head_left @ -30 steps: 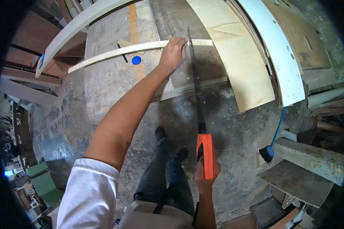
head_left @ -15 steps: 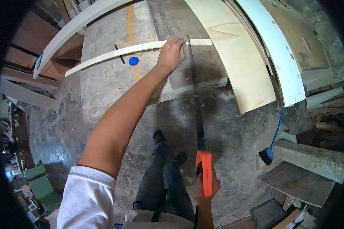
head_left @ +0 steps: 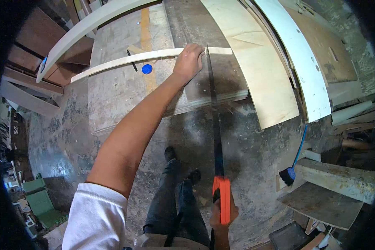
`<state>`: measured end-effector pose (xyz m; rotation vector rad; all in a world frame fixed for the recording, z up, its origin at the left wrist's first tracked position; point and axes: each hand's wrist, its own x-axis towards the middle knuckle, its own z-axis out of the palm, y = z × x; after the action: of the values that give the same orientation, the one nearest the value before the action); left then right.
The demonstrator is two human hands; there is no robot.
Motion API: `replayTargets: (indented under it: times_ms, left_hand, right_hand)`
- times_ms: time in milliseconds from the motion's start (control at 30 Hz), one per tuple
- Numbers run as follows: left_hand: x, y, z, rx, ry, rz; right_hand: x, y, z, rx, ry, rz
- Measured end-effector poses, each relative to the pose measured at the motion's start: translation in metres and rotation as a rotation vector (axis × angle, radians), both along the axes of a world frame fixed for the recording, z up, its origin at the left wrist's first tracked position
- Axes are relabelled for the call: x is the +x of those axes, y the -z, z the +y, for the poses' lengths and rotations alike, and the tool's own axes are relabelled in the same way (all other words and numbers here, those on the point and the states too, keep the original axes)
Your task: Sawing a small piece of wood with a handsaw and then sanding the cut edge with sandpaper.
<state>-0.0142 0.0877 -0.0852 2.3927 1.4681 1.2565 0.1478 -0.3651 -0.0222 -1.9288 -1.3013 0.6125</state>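
Observation:
A long, thin strip of pale wood [head_left: 129,61] lies across a grey worktop [head_left: 112,102]. My left hand [head_left: 189,61] is closed over it, towards its right end. In my right hand [head_left: 225,212] is the orange handle of a handsaw [head_left: 215,121], down near the lower edge of the view. The dark blade runs away from me, and its far end rests on or against the strip just right of my left fingers. A blue round cap or disc [head_left: 147,69] and a small dark rod [head_left: 134,66] lie by the strip.
Large plywood sheets [head_left: 258,71] and a white panel [head_left: 298,54] stand at the right of the worktop. A blue-handled broom [head_left: 288,176] lies near scrap boards [head_left: 337,179]. A long pale beam [head_left: 83,31] crosses the far left, and a green object [head_left: 41,200] sits lower left.
My right hand has drawn the saw slightly back towards me, so the handle sits lower. My left hand keeps its hold on the strip. The whole view has shifted a little.

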Motion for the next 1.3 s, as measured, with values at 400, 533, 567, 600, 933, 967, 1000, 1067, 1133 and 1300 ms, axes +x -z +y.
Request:
replayTargets:
  times_ms: [400,533,567,600,933,967,1000,1067,1133,1300]
  left_hand:
    - [0.0,-0.001,0.004,0.001,-0.012,0.009]
    - [-0.006,0.004,0.007,0.032,0.003,-0.005]
    - [-0.005,0.002,0.006,0.033,0.005,-0.007]
    - [-0.004,0.002,0.004,0.004,0.009,-0.007]
    - [-0.001,-0.002,0.002,0.019,0.008,-0.053]
    - [0.0,-0.003,0.001,0.017,0.007,-0.054]
    - [0.001,-0.004,0.001,0.028,0.007,-0.052]
    - [0.001,-0.004,0.001,0.039,0.007,-0.049]
    - [-0.001,-0.003,0.002,0.014,-0.003,-0.033]
    - [0.002,-0.008,-0.002,-0.016,-0.017,-0.021]
  right_hand:
    - [0.012,-0.009,0.012,-0.012,0.022,0.18]
    - [0.017,-0.006,-0.003,-0.006,0.054,0.175]
    - [0.019,-0.005,-0.006,-0.003,0.063,0.171]
    - [0.02,-0.004,-0.008,0.0,0.072,0.167]
    - [0.016,-0.002,0.02,0.055,0.087,0.185]
    - [0.015,-0.005,0.021,0.009,0.108,0.181]
    - [0.016,-0.002,0.021,0.007,0.108,0.18]
    - [0.018,0.002,0.023,0.068,0.015,0.137]
    - [0.013,-0.003,0.031,0.073,0.042,0.099]
    - [0.004,-0.015,0.034,0.031,0.039,0.236]
